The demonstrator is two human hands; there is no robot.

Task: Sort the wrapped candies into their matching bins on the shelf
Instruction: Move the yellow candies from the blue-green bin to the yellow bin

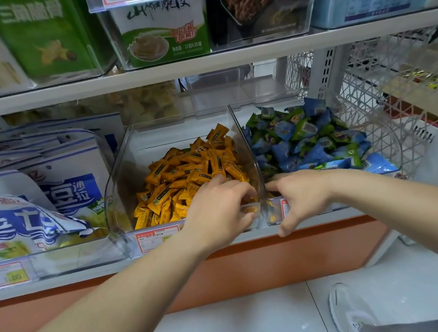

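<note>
Now, yellow candies (186,175): we see them heaped in the centre clear bin (121,177).
Blue candies (305,139): mounded above the right bin (265,100) rim.
Left hand (217,209): fingers curled into the yellow heap; hold unclear.
Right hand (302,197): fingers loosely bent, empty, where the bins meet.

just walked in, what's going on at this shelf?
A person's left hand digs, fingers curled, into the front right corner of the orange candies; whether it holds one is hidden. The right hand sits open at the front of the neighbouring pile of blue and green candies.
</note>
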